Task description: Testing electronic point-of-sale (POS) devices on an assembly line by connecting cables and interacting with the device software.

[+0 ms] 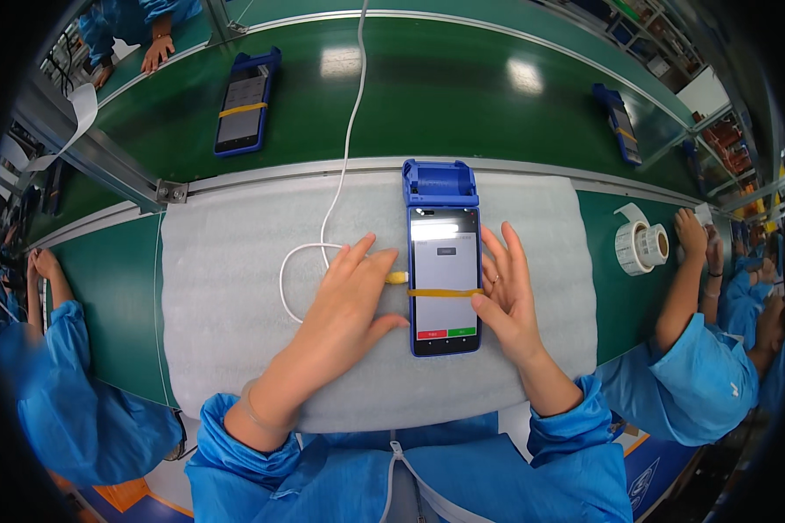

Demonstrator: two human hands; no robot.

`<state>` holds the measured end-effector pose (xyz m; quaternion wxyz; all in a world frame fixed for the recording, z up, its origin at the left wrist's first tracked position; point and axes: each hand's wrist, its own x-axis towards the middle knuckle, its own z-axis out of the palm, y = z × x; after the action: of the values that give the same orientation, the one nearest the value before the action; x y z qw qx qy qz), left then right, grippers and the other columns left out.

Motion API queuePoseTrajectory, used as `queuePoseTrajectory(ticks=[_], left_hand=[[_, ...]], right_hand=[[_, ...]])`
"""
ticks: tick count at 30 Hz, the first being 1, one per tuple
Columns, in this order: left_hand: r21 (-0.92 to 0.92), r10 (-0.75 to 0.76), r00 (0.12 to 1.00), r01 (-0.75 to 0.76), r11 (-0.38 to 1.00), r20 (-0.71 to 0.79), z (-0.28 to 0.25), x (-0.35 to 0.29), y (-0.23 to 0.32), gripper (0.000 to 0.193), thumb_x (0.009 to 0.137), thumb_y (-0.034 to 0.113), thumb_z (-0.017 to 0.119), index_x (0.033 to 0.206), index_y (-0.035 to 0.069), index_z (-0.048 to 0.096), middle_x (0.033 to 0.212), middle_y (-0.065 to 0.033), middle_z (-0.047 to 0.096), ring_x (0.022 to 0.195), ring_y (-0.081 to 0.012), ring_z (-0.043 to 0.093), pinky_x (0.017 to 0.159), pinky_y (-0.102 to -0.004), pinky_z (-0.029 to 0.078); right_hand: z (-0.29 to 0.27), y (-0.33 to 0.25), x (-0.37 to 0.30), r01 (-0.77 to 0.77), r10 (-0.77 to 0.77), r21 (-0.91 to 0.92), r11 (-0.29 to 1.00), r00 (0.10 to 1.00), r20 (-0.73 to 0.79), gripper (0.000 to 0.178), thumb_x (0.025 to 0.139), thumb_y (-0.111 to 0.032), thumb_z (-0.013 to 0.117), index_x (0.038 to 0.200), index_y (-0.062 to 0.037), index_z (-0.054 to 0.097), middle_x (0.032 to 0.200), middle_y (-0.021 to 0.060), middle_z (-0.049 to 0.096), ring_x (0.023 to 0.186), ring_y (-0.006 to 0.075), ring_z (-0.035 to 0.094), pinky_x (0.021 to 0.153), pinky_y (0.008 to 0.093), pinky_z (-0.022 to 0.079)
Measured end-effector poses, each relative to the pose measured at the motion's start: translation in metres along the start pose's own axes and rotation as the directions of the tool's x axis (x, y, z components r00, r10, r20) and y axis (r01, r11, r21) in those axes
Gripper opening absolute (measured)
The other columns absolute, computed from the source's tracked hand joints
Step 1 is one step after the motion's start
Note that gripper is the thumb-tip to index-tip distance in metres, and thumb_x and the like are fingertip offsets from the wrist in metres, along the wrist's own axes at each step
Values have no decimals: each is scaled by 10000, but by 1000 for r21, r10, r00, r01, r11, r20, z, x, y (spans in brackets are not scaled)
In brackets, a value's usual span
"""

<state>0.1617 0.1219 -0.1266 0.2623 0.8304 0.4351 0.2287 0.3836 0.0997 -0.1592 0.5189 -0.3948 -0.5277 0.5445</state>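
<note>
A blue handheld payment terminal (445,253) lies face up on a white foam sheet (227,261), its printer bay toward the far side. A yellow rubber band (445,293) runs around it across the lit screen. At its left edge is a yellow plug (397,278) of a white cable (351,131). My left hand (344,292) is over the plug's outer end, thumb and fingers apart; that end is hidden beneath it. By the terminal's right edge, my right hand (512,301) has its fingers stretched out, with the thumb tip at the band and screen edge.
Beyond the foam runs a green belt with banded terminals at far left (242,103) and far right (619,124). Two label rolls (642,246) stand on the right. Co-workers in blue sleeves sit at both sides; another person's hand (157,54) is at the far left.
</note>
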Motion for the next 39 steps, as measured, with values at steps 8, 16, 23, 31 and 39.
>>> queuePoseTrajectory(ticks=[8,16,23,31,39], left_hand=[[147,64,991,-81,986,116,4,0,4,856,610,165,763,1322,26,308,1320,-130,410,1327,-317,227,1080,-528,54],[184,89,985,-115,976,145,4,3,6,944,555,229,776,1341,34,291,1345,-110,387,1325,-335,225,1065,-558,64],[193,78,981,-112,975,176,3,5,6,965,535,286,773,1340,36,303,1363,-104,371,1318,-341,238,1065,-559,75],[205,79,979,-118,972,187,2,5,4,988,530,316,762,1353,45,286,1379,-98,352,1319,-337,235,1068,-558,74],[201,77,979,-115,973,186,2,4,2,991,532,327,756,1357,50,281,1384,-95,345,1321,-337,231,1070,-558,77]], right_hand=[[0,2,-8,50,-46,-92,995,998,45,924,712,10,545,1413,-72,-52,1455,193,93,1329,322,205,1073,419,196],[3,1,-11,86,-41,-331,940,989,141,1004,683,-28,624,1397,-41,-82,1440,205,33,1342,344,133,1065,428,196],[5,6,-11,56,5,-441,896,991,136,1005,688,-52,653,1386,-10,-69,1429,263,-27,1345,405,26,1067,449,166],[8,8,-11,105,-28,-508,855,987,158,995,694,-68,664,1384,-18,-52,1418,297,-64,1332,450,10,1058,484,170],[11,6,-10,119,-39,-543,831,987,156,997,692,-67,663,1384,-15,-53,1417,299,-65,1330,455,19,1057,485,177]])
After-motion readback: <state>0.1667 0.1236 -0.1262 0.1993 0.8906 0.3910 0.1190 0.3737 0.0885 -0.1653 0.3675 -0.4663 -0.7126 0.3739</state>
